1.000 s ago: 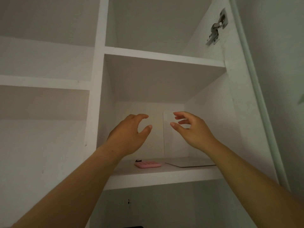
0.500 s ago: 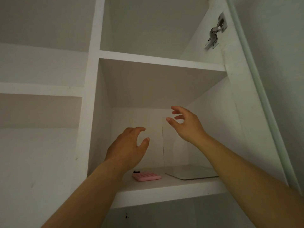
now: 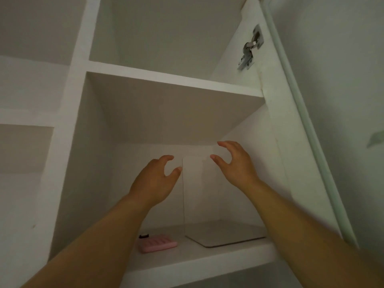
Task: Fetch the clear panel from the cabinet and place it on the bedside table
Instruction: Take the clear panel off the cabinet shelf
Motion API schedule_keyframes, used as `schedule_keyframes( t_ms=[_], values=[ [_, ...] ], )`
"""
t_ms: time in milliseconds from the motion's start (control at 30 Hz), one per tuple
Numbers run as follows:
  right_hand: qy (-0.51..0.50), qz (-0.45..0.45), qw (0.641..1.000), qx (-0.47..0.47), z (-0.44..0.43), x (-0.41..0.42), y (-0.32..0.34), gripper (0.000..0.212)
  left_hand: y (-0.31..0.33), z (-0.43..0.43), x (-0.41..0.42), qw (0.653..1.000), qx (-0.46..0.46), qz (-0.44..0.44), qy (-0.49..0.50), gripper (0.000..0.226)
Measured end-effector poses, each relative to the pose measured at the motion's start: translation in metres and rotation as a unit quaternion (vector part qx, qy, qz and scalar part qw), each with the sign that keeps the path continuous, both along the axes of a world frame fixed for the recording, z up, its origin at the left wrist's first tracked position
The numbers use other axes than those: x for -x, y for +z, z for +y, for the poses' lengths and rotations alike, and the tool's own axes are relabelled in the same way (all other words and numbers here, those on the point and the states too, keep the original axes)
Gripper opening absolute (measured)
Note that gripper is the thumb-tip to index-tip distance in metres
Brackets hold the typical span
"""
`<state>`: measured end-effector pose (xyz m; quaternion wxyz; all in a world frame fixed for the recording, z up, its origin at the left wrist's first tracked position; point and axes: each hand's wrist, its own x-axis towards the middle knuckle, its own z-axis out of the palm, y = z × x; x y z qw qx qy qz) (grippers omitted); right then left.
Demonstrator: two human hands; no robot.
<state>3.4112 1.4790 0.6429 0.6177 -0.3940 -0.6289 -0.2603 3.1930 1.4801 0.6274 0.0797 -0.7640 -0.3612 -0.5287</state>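
A clear panel (image 3: 199,190) stands upright at the back of a white cabinet (image 3: 68,142) compartment, bent into an L with its flat foot lying on the shelf. My left hand (image 3: 158,179) is raised at the panel's upper left edge, fingers spread and curved, thumb tip at the edge. My right hand (image 3: 234,163) hovers at the panel's upper right, fingers curved, holding nothing. Neither hand plainly grips the panel.
A pink flat object (image 3: 158,244) with a small black piece lies on the shelf (image 3: 207,265) left of the panel's foot. The cabinet door (image 3: 301,121) stands open on the right, its metal hinge (image 3: 250,50) above. More shelves sit above and to the left.
Both hands have moved deeper into the compartment towards the panel's top corners. The left hand rose to the panel's left edge. The view tilted upward and closer.
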Motion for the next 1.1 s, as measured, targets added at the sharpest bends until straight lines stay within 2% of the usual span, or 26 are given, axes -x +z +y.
schedule_keyframes(
  t_ms=[100,267,367,600,767,900,1000,1100],
  values=[
    [0.002,-0.018,1.000,0.007,0.008,0.000,-0.001,0.048,-0.001,0.009,0.004,1.000,0.013,-0.006,-0.007,0.053],
    [-0.034,-0.071,0.993,0.083,0.011,-0.001,0.004,0.049,-0.003,0.006,0.003,1.000,0.009,0.012,-0.022,0.053],
    [-0.006,-0.071,0.992,0.107,0.010,-0.002,0.002,0.045,-0.005,0.003,0.006,1.000,0.016,0.008,-0.019,0.053],
    [0.032,-0.032,0.994,0.098,0.005,0.004,0.000,0.043,-0.011,-0.002,0.009,0.999,0.019,0.027,-0.020,0.052],
    [0.019,-0.045,0.995,0.091,-0.001,0.004,-0.003,0.054,-0.014,-0.002,0.010,0.999,0.007,0.034,-0.025,0.052],
    [0.008,-0.057,0.995,0.079,-0.007,0.008,-0.001,0.049,-0.016,-0.004,0.010,0.999,0.015,0.046,-0.023,0.052],
    [-0.005,-0.058,0.996,0.071,-0.012,0.011,0.000,0.046,-0.017,-0.007,0.008,0.998,0.020,0.038,-0.043,0.054],
    [0.000,-0.045,0.997,0.061,-0.014,0.010,-0.002,0.048,-0.018,-0.005,0.004,0.993,0.067,0.011,-0.093,0.060]
  ],
)
